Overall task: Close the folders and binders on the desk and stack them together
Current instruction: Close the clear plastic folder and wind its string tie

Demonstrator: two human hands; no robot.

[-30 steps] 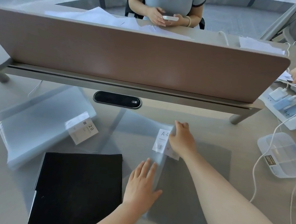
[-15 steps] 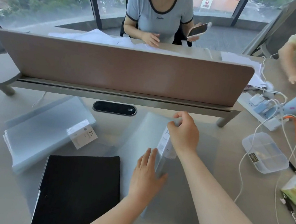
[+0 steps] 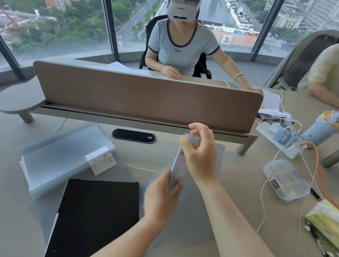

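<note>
Closing 1 translucent folder [image 3: 180,168]: both hands, right hand [image 3: 200,154] and left hand [image 3: 160,196], pinch its raised cover; black binder [image 3: 96,215] shut, nothing stacked.

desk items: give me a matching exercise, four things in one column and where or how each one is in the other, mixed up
Things:
1. black binder
2. clear folder
3. folder with the 20 label
4. plastic box

States:
A. shut and flat at the far left of the desk
B. cover lifted on edge between both hands
C. at the right, with white cables around it
D. shut and flat at the near edge, left of the left hand

Pairs: 1-D, 2-B, 3-A, 4-C
</note>
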